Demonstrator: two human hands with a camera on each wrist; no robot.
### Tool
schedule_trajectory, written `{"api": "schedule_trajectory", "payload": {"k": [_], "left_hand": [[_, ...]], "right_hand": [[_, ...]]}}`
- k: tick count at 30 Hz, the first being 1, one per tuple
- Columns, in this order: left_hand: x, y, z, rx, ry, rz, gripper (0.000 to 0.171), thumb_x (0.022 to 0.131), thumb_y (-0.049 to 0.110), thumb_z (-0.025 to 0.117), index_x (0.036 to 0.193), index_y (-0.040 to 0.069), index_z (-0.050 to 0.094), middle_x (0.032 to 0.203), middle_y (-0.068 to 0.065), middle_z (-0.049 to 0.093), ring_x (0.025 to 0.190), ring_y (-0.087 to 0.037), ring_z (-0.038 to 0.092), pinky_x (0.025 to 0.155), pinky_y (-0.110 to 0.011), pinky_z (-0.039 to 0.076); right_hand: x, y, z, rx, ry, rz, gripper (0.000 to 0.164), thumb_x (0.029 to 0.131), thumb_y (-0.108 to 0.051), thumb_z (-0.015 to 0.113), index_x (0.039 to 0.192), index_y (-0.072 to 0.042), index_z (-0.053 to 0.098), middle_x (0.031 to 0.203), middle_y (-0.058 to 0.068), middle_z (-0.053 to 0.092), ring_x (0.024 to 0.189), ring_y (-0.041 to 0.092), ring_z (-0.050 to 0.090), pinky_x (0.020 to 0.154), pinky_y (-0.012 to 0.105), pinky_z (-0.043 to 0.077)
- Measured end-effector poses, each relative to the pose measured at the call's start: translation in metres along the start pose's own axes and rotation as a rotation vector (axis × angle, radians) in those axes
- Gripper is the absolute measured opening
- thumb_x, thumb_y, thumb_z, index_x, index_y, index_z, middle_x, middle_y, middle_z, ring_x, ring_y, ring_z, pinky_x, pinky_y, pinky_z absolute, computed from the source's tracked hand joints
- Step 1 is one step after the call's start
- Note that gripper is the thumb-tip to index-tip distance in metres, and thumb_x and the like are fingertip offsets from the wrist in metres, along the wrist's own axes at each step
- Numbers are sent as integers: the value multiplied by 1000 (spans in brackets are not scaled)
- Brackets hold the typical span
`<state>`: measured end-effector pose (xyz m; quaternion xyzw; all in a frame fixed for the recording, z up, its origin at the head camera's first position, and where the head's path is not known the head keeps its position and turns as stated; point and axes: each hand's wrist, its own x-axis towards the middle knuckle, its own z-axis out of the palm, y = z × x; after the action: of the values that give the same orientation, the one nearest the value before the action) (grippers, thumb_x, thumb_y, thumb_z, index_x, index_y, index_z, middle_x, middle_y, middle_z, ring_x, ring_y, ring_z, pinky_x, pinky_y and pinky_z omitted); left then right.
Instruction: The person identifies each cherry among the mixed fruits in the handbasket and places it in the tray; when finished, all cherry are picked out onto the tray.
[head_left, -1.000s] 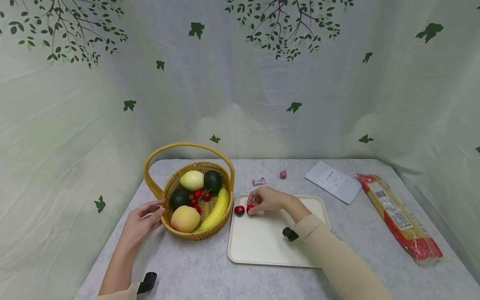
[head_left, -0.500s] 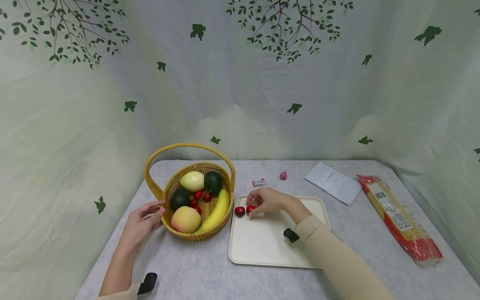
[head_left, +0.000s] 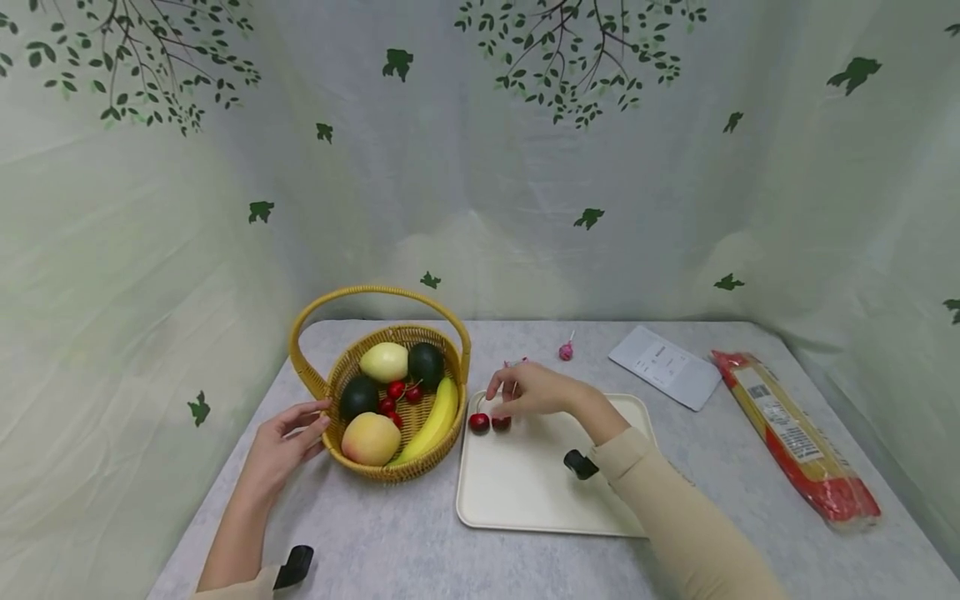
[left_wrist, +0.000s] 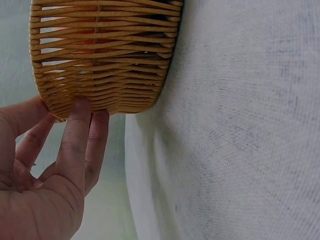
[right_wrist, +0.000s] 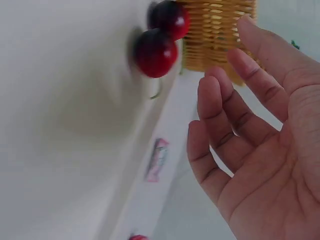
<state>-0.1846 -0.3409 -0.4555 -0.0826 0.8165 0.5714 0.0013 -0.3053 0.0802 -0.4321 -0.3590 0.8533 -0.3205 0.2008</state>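
Two dark red cherries (head_left: 479,422) lie side by side at the left end of a cream tray (head_left: 547,492). Just above the right one of them, my right hand (head_left: 536,390) hovers with loosely bent fingers and nothing between them. The right wrist view shows these cherries (right_wrist: 156,53) apart from the fingertips (right_wrist: 209,92). On the left, my left hand (head_left: 281,446) touches the side of a yellow wicker basket (head_left: 408,473) with relaxed fingers, seen also against its weave (left_wrist: 115,65) in the left wrist view.
The basket holds a banana (head_left: 433,425), a peach (head_left: 371,438), a pale yellow fruit (head_left: 385,362), two dark green fruits (head_left: 426,365) and several cherries. Behind the tray lie a wrapped candy (right_wrist: 158,160) and a lollipop (head_left: 566,351). Rightward are a white packet (head_left: 666,367) and a red-yellow noodle package (head_left: 798,437).
My right hand has let go of the right cherry on the tray and lifted slightly up and back, partly covering the wrapped candy. The left hand stays at the basket.
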Motion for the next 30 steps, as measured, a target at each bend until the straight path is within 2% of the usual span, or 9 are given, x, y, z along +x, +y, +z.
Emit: {"api": "schedule_trajectory", "payload": {"k": [2,4,9,15,21,25,27,30], "left_hand": [[0,-1,0,6,1,-2,52,106,23,70,151,-1,57,119,7,66,101,7,67,85,-21,64],[1,-2,1,12,-1,-10,52,107,23,70,151,0,57,121,5,66,101,7,67,86,-21,64],[2,-2,2,9,-6,-27,52,107,23,70,152,1,57,119,7,64,101,6,67,87,-22,64],[0,-2,2,16,-4,-38,52,107,25,70,152,2,57,118,9,64,100,6,67,86,-21,64],[0,-2,2,12,-11,-33,52,107,24,69,152,1,56,117,9,64,101,6,67,86,-21,64],[1,-1,1,12,-12,-19,52,107,24,70,151,0,57,116,10,64,100,6,67,86,-21,64],[2,0,1,14,-11,-12,52,107,25,70,151,0,57,116,9,64,100,6,67,85,-21,64],[2,0,0,20,-12,-5,52,107,26,70,151,1,57,116,9,64,100,6,67,85,-21,64]], "right_hand": [[0,-9,-4,-2,-19,-17,22,99,-29,80,117,-18,74,88,-1,68,79,9,58,75,22,50],[0,-19,-9,4,-40,-37,22,100,-31,78,118,-18,74,90,4,72,79,10,60,76,22,51],[2,-46,-22,27,-72,-90,24,104,-27,74,122,-11,73,99,15,76,81,16,66,78,25,55],[12,-74,-24,-8,-110,-122,19,107,-19,68,125,-14,73,106,9,75,91,14,69,84,26,59],[27,-94,-17,-37,-160,-135,18,108,-21,66,125,-18,72,114,11,77,103,24,72,86,27,58],[42,-108,-16,-81,-184,-145,18,108,-20,66,125,-17,72,115,5,77,101,17,72,85,24,56],[51,-114,-17,-90,-197,-156,20,108,-19,67,125,-13,72,116,6,77,96,12,70,83,23,54],[64,-120,-18,-81,-220,-150,23,108,-19,67,128,-8,71,116,11,78,93,12,69,81,23,53]]}}
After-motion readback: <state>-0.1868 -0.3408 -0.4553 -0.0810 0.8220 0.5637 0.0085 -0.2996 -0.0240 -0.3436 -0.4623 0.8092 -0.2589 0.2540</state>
